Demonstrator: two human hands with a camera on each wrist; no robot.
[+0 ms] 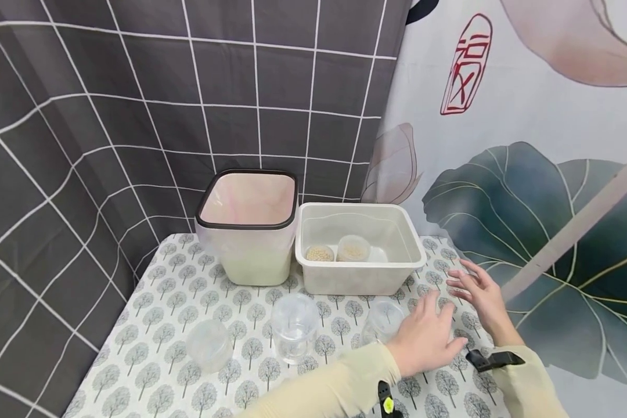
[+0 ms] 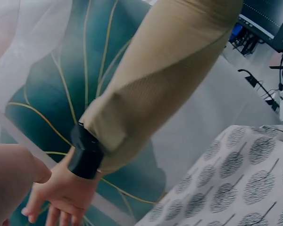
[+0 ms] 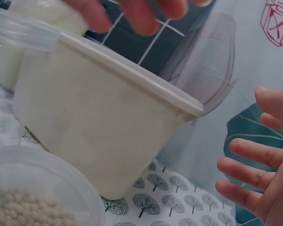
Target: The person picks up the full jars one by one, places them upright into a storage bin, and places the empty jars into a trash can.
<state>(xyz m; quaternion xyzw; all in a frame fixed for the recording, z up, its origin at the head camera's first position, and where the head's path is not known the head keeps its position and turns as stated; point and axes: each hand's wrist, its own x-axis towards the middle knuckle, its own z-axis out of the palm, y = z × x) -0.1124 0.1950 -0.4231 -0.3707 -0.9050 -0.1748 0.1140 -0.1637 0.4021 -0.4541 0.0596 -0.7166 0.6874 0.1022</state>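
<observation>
In the head view my left hand (image 1: 423,337) is beside a clear round tub (image 1: 382,318), its fingers extended and holding nothing. The right hand (image 1: 483,296) is raised just beyond it, past the right end of the white bin (image 1: 352,278), fingers spread and slightly bent with nothing in them. A clear tub of beige beans (image 3: 33,207) fills the lower left of the right wrist view. The left wrist view has my right hand (image 2: 66,195) hanging below its black wristband, while part of my left hand (image 2: 12,183) crosses the left edge.
Inside the white bin sit two tubs of beige beans (image 1: 320,253). A tall pale container with a dark rim (image 1: 256,255) stands left of it. Nearer on the tree-print cloth (image 1: 251,348) are a clear jar (image 1: 294,328) and a frosted tub (image 1: 209,346). Curtains hang behind.
</observation>
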